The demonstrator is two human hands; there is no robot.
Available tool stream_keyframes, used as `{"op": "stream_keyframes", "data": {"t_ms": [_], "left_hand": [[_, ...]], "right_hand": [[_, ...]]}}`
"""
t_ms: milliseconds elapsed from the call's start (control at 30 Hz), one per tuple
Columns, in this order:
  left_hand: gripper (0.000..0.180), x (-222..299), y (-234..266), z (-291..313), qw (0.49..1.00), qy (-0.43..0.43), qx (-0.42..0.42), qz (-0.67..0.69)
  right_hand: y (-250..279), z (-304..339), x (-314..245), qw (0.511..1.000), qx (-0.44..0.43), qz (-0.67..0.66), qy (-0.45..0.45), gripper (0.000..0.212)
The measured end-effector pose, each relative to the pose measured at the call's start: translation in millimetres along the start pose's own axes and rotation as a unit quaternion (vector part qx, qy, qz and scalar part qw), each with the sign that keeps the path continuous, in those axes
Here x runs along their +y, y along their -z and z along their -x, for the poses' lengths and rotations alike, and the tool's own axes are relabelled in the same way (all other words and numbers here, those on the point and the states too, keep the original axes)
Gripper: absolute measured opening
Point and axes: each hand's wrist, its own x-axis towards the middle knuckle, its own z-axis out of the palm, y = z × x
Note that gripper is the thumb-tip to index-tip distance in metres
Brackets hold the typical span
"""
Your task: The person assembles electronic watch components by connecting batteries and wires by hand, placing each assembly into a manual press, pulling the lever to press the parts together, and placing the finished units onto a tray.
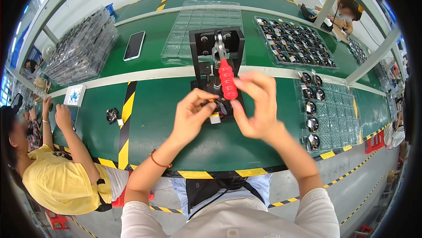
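Observation:
A black toggle-clamp fixture point(240, 45) stands on the bench in front of me, its red ribbed handle point(227, 80) hanging downward. At its base lies a small round black part with a white tag point(215, 118), mostly covered by my fingers. My left hand point(193, 113) pinches at this part with thumb and forefinger. Just right of the handle is my right hand point(260, 106), its thumb and fingers apart and slightly blurred. Its fingertips are close to the handle's lower end; whether they touch it is hard to tell.
Clear trays of round black parts point(292, 40) point(313, 124) lie to the right. Stacked trays point(81, 47), a phone point(134, 45), a white box point(74, 95) and one loose black part point(112, 115) are leftward. A co-worker in yellow point(61, 181) sits at left.

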Motion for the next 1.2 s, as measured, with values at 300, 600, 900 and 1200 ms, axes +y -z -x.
{"op": "stream_keyframes", "data": {"t_ms": [300, 600, 900, 1200], "left_hand": [[0.031, -9.9, 36.3, 5.6, 0.980, 0.154, 0.019, 0.124], [0.022, -24.1, 41.4, 14.4, 0.980, 0.158, 0.047, 0.116], [0.035, 18.0, 40.3, 21.2, 0.715, 0.106, -0.055, 0.689], [0.028, 38.7, 39.4, 45.3, 0.950, 0.031, -0.161, 0.265]], "right_hand": [[-27.4, -72.4, 45.2, 0.957, -0.012, 0.012, 0.290, 0.032], [-30.5, -161.0, 33.5, 0.952, -0.127, -0.107, -0.255, 0.064], [-38.8, -137.2, 67.0, 0.949, -0.085, 0.218, -0.211, 0.040], [-9.3, 59.2, 25.4, 0.948, -0.291, 0.019, -0.129, 0.056]]}}
